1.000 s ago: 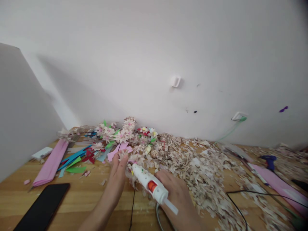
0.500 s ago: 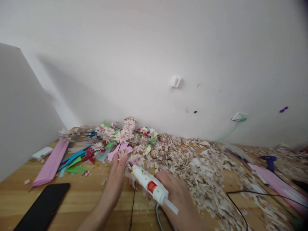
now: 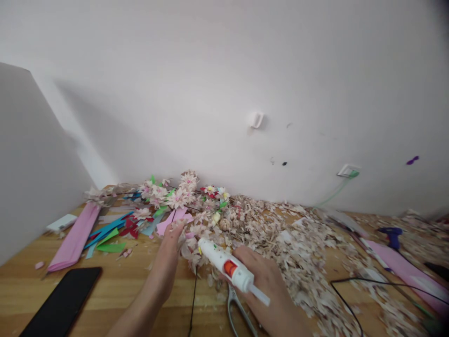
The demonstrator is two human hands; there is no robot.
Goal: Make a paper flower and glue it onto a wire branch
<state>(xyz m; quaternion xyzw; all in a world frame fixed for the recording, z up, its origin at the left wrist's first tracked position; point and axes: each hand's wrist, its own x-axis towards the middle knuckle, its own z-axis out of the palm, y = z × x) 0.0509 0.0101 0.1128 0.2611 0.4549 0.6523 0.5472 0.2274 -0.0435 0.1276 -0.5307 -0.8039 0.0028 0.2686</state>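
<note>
My right hand (image 3: 261,278) is wrapped round a white glue gun (image 3: 224,264) with an orange patch and a clear glue stick out of its rear. The gun's nozzle points at a cluster of pale petal flowers (image 3: 192,248). My left hand (image 3: 168,252) is closed at the left side of that cluster; its fingertips are partly hidden among the petals, so what they pinch is hard to make out. Behind both hands lie more pale flowers (image 3: 178,197) with pink centres. Grey-handled scissors (image 3: 235,311) rest beneath my right wrist.
Dried petals (image 3: 280,241) heap across the middle and right. Left lie a black phone (image 3: 61,302), folded pink paper (image 3: 75,238) and green paper (image 3: 111,243). Right are a blue glue gun (image 3: 393,237), pink paper (image 3: 403,269) and a black cable (image 3: 372,281). A white wall (image 3: 210,93) stands behind.
My right hand and the white glue gun have moved right and slightly down, away from the flower at my left hand. More of the scissors shows. My left hand has shifted slightly and turned.
</note>
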